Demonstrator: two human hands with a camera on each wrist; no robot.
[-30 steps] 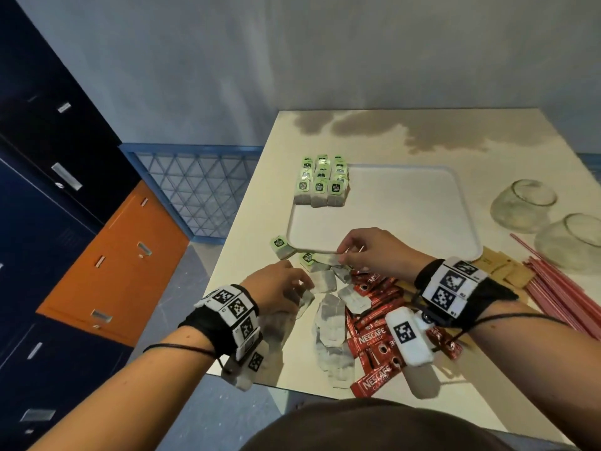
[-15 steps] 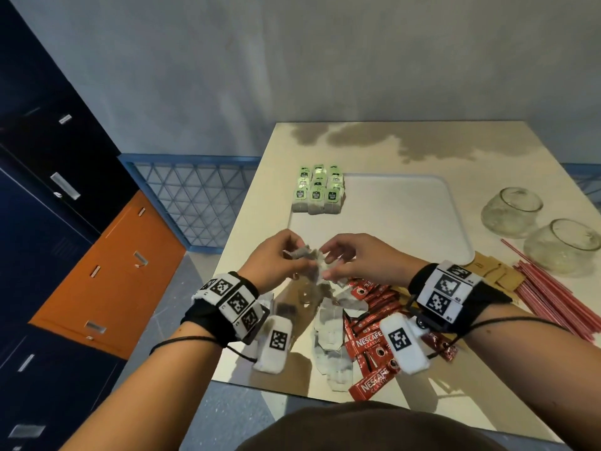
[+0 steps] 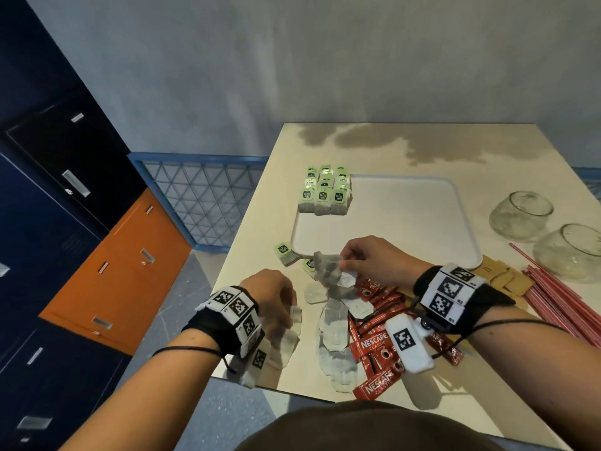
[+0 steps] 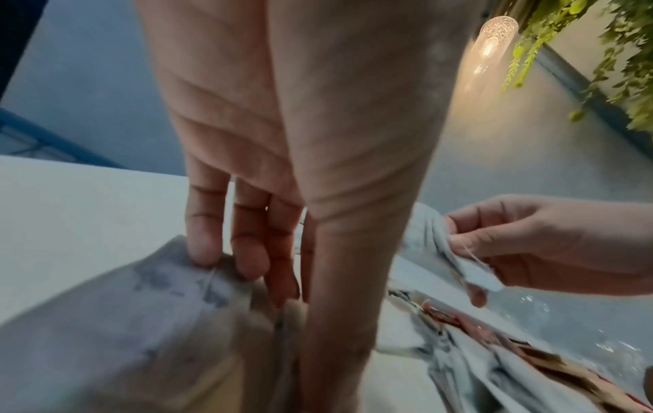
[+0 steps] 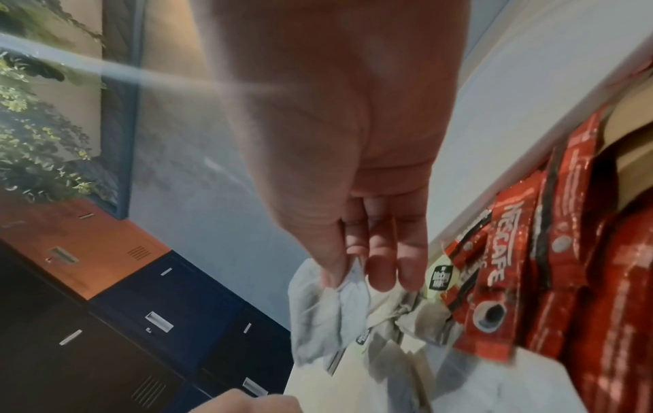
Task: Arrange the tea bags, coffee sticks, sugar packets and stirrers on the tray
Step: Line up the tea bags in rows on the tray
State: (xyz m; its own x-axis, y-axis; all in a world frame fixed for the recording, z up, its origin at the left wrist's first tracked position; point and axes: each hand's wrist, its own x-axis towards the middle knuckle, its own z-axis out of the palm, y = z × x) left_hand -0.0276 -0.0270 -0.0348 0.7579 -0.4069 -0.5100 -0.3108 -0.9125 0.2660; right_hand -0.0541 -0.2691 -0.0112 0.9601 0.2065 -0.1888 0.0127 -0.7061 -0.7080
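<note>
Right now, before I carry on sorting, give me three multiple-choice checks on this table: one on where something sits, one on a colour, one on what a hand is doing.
1. Where do the stacked green-tagged tea bags sit on the tray?
A. far left corner
B. near right corner
C. centre

2. What colour are the coffee sticks?
A. blue
B. red
C. yellow

3. What is the right hand doing?
A. lying flat on the tray
B. gripping a glass
C. pinching a tea bag

Answers:
1 A: the head view shows them grouped at the tray's far left corner.
2 B: the wrappers are red with white lettering.
3 C: thumb and fingers pinch the bag above the loose pile.
</note>
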